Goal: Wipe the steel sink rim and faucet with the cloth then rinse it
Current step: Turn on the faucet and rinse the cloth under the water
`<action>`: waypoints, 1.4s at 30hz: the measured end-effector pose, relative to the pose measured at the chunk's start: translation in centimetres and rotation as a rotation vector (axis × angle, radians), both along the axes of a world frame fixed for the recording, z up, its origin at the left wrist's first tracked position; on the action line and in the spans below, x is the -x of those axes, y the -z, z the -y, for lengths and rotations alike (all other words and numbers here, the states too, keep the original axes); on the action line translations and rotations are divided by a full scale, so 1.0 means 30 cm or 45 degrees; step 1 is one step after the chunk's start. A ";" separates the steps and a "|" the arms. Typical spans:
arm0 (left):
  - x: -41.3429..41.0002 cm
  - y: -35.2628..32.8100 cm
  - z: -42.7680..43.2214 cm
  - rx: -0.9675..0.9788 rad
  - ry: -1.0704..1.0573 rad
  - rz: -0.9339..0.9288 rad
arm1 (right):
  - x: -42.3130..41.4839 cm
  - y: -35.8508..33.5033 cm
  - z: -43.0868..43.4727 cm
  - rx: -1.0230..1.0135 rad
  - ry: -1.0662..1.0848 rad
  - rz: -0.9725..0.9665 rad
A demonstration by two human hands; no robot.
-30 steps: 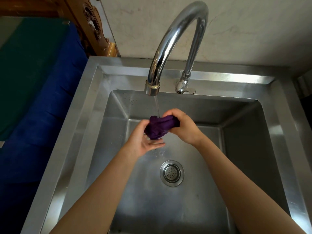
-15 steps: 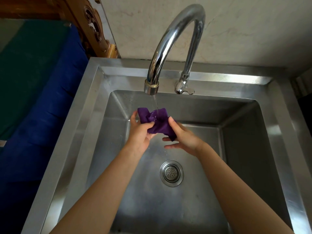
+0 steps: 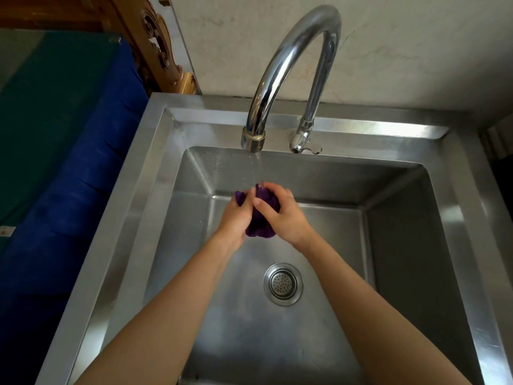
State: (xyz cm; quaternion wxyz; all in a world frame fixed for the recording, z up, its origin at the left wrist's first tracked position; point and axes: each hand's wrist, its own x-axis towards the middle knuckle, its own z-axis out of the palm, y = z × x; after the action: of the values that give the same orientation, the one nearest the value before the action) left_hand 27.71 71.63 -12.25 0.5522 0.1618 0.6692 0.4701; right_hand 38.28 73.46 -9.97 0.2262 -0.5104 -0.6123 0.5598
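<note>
A purple cloth [image 3: 259, 223] is bunched between my two hands over the steel sink basin. My left hand [image 3: 236, 218] grips its left side, and my right hand [image 3: 283, 218] is wrapped over its right side. A thin stream of water [image 3: 258, 169] falls from the spout of the curved chrome faucet [image 3: 280, 59] onto the top of the cloth. The steel sink rim [image 3: 130, 218] frames the basin on all sides. Most of the cloth is hidden by my fingers.
A round drain strainer [image 3: 283, 284] sits in the basin floor below my hands. The faucet's small lever [image 3: 305, 148] is on the back rim. A blue and green covered surface [image 3: 55, 134] lies left of the sink, with carved wood [image 3: 155, 51] behind it.
The cloth was spread open under the stream half a second ago. Both hands have now closed together and bunched it into a wad, slightly lower in the basin.
</note>
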 end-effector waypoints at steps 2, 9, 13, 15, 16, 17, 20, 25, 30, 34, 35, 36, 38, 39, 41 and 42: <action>-0.026 0.001 -0.002 0.071 -0.066 -0.135 | 0.027 0.008 0.000 -0.119 0.081 0.087; -0.052 0.007 -0.013 0.023 -0.164 -0.402 | 0.070 0.026 -0.026 -0.111 0.289 0.179; -0.055 0.009 -0.017 -0.015 -0.162 -0.455 | 0.077 0.036 -0.054 -0.012 0.351 0.208; -0.062 0.010 -0.016 -0.020 -0.160 -0.448 | 0.075 0.046 -0.070 0.097 0.405 0.167; -0.064 0.016 -0.018 -0.023 -0.136 -0.420 | 0.068 0.049 -0.078 0.159 0.433 0.121; -0.065 0.023 -0.020 -0.011 -0.104 -0.373 | 0.057 0.053 -0.089 0.215 0.450 0.065; -0.055 0.014 -0.038 0.093 -0.035 -0.133 | 0.006 0.036 -0.111 0.338 0.369 -0.004; -0.030 -0.010 -0.061 0.068 -0.085 0.133 | -0.054 0.011 -0.137 0.371 0.363 -0.025; -0.024 -0.003 -0.056 0.042 -0.148 0.191 | -0.080 0.022 -0.136 0.435 0.400 -0.063; -0.028 -0.010 -0.052 0.006 -0.143 0.248 | -0.105 0.028 -0.126 0.516 0.385 -0.130; -0.031 -0.014 -0.052 -0.010 -0.125 0.279 | -0.109 0.025 -0.121 0.539 0.365 -0.189; -0.035 -0.019 -0.051 -0.026 -0.104 0.311 | -0.109 0.023 -0.117 0.546 0.331 -0.222; -0.039 -0.025 -0.050 -0.058 -0.065 0.357 | -0.103 0.023 -0.111 0.503 0.247 -0.206; -0.038 -0.027 -0.048 -0.065 -0.056 0.373 | -0.098 0.022 -0.110 0.475 0.219 -0.186; -0.031 -0.026 -0.046 -0.052 -0.059 0.404 | -0.089 0.018 -0.111 0.432 0.206 -0.161; -0.022 -0.019 -0.044 -0.043 -0.070 0.407 | -0.087 0.019 -0.111 0.416 0.223 -0.149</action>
State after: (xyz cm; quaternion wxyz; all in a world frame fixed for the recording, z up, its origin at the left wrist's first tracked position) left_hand 28.39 72.96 -11.67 0.6359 0.0759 0.5689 0.5159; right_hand 40.89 76.80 -10.53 0.2234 -0.5582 -0.4526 0.6586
